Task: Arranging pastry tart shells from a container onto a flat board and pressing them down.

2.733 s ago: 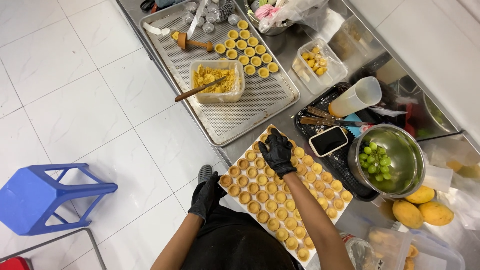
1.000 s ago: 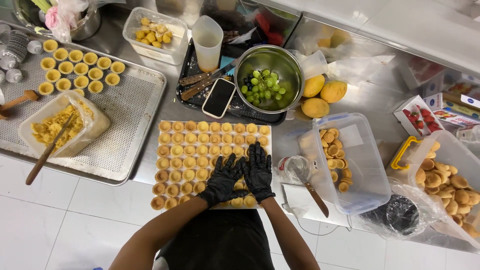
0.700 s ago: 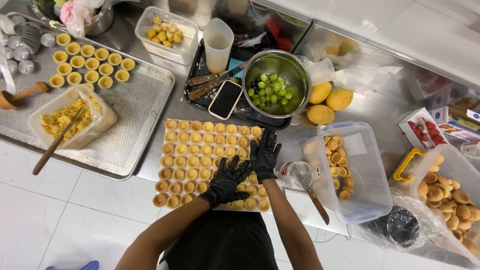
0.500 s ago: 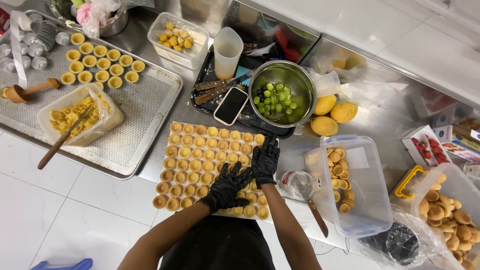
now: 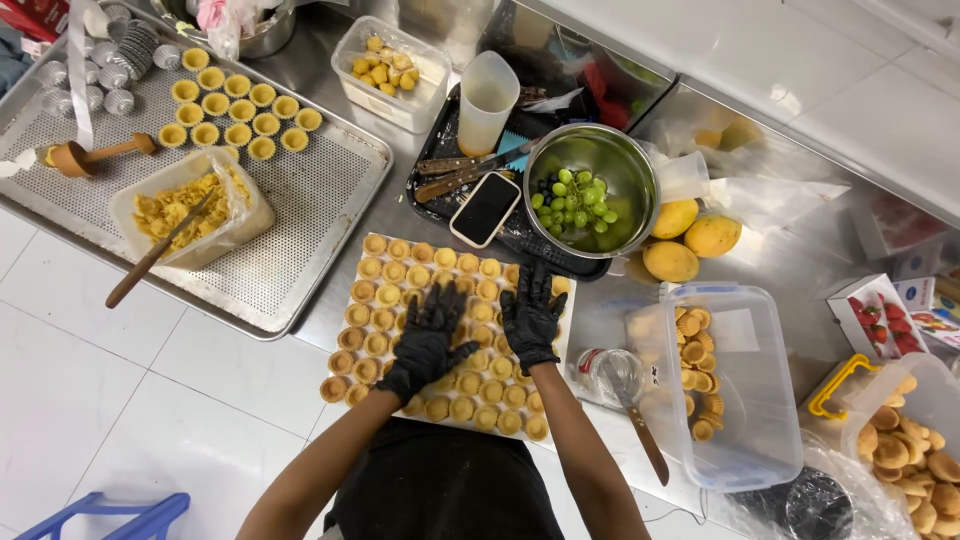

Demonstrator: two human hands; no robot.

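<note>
Left hand [image 5: 432, 338] and right hand [image 5: 530, 312] in black gloves, laid flat with fingers spread, nothing gripped, pressed on rows of tart shells [image 5: 385, 295], board [image 5: 352, 290] at counter [image 5: 400, 215] edge, bowl of grapes [image 5: 590, 190] behind

One head-worn camera looks steeply down from above at the steel counter [image 5: 400, 215], fairly near, facing the wall.

Both forearms are stretched forward, bare below black gloves; the left hand [image 5: 430, 340] is laid flat, palm down, fingers spread; the right hand [image 5: 530, 312] is likewise flattened, fingers splayed, just beside it.
</note>
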